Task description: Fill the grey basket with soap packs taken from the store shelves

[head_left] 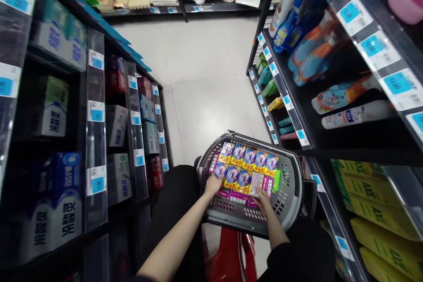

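The yellow-and-blue packs (243, 179) are now seen lying inside the grey basket (292, 176), ranged in two rows, five across the far row and three in the near one; the near row is finished at its right by a pale pack (256, 183); magenta packs (238, 197) are glimpsed around and under them; the placing inside the rim looks done, while whether anything is left cannot be judged from here; the left hand (214, 185) is laid on the near row's left end, the right hand (262, 200) is set against the pale pack, the two kept well apart; whether either is clamped cannot be told, as the undersides are hidden; at the right, a green item (277, 180) is found beside the load, and beyond it the basket's holed side is exposed; ahead, pale floor (205, 75) is offered between the left shelf (95, 80) and the right shelf (280, 84); the right is the tighter side, the basket being held near that shelf's edge.
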Demonstrator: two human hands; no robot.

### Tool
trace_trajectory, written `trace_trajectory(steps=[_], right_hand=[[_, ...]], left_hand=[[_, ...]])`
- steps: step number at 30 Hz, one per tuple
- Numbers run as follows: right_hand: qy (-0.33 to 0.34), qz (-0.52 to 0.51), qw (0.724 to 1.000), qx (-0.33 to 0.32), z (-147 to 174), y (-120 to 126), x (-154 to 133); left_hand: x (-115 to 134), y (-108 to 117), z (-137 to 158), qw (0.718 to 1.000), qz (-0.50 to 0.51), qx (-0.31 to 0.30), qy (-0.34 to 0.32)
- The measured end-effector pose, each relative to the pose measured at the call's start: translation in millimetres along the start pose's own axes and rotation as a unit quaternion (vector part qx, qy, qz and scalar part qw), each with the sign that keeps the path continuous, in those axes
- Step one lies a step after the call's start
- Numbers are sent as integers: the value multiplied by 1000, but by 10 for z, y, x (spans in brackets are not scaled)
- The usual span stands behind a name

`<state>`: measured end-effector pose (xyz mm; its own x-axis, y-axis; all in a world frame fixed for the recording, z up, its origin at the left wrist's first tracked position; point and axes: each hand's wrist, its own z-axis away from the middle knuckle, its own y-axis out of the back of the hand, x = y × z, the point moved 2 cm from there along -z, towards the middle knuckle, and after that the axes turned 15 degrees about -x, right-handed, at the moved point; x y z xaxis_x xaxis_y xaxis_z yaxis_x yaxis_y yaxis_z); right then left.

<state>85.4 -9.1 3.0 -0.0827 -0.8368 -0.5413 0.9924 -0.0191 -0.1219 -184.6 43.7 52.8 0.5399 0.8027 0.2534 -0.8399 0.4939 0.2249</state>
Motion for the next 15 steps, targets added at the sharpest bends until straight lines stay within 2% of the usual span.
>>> trace_trajectory(steps=[2,4,7,9,12,15], right_hand=[[-18,11,1000,12,-34,6,5],[-26,84,995,37,-51,-4,-13],[-51,216,970,98,-46,-27,-58],[-71,262,954,127,-25,-47,-96],[-97,299,938,143,23,-98,-184],[-110,326,930,130,89,-188,-327]], left_hand=[[-22,-20,0,1000,1,1,1],[-40,-42,7,1000,2,3,0],[-52,-59,19,1000,2,5,-1],[-45,-59,18,1000,2,4,-3],[-7,-53,9,1000,0,-3,-14],[22,-39,56,999,-11,-10,-36]])
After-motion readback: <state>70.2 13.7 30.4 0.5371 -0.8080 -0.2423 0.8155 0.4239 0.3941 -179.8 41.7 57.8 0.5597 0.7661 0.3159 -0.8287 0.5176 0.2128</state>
